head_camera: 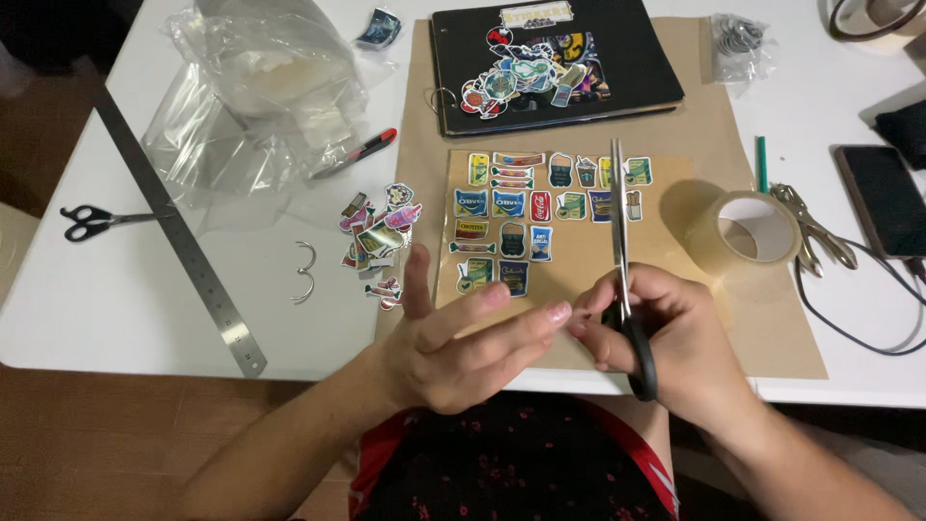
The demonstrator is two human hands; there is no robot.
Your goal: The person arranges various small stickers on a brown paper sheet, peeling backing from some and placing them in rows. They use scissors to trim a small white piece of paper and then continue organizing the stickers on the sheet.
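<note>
Scissors, black-handled with steel blades [622,270], gripped in my right hand [666,338], blades pointing to 12 o'clock over the tan card sheet of small coloured stickers [550,207]. My left hand [453,347], fingers spread, meets the right's fingertips at 9 o'clock; whether it pinches anything I cannot tell. I judge short, steady snips best. Count: two scissors, second black pair [92,220] far at 9 o'clock; one clear tape roll [748,232]; one steel ruler [183,246].

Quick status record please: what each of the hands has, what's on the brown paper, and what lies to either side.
right hand: grips scissors, blades pointing away
left hand: fingers spread, fingertips by the scissors; anything pinched is too small to tell
brown paper: card of stickers, tape roll, black binder
left side: loose stickers, steel ruler, second scissors, plastic bags
right side: phone
</note>
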